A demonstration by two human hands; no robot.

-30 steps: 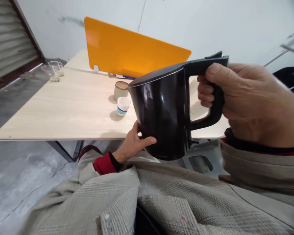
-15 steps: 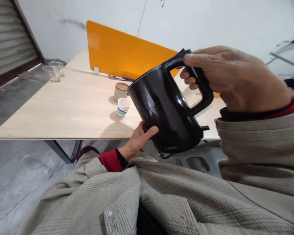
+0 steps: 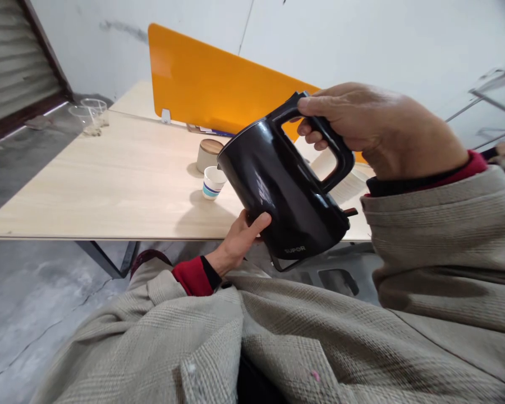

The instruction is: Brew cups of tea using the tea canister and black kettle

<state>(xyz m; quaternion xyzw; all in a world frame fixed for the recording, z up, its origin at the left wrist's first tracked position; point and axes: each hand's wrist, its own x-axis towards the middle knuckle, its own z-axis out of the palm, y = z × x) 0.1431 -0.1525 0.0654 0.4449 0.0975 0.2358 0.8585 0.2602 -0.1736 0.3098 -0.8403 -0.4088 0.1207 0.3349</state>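
Note:
A black electric kettle is held up in front of me, tilted with its spout side down to the left. My right hand is closed round its handle, thumb on top and fingers curled through the loop. Against the lower body of the kettle rests my left hand; its thumb lies on the near side and the other fingers are hidden behind. Below and left of the spout stands a white paper cup with blue bands, upright on the table. What is inside the cup and kettle is hidden.
Behind the cup sits a pale canister with a wooden lid. An orange divider rises from the wooden table. Two clear plastic cups are at the far left edge. A grey chair seat is below the kettle.
The kettle and my right hand have shifted slightly left, and the kettle's tilt looks a little steeper. My left hand stays against the kettle body.

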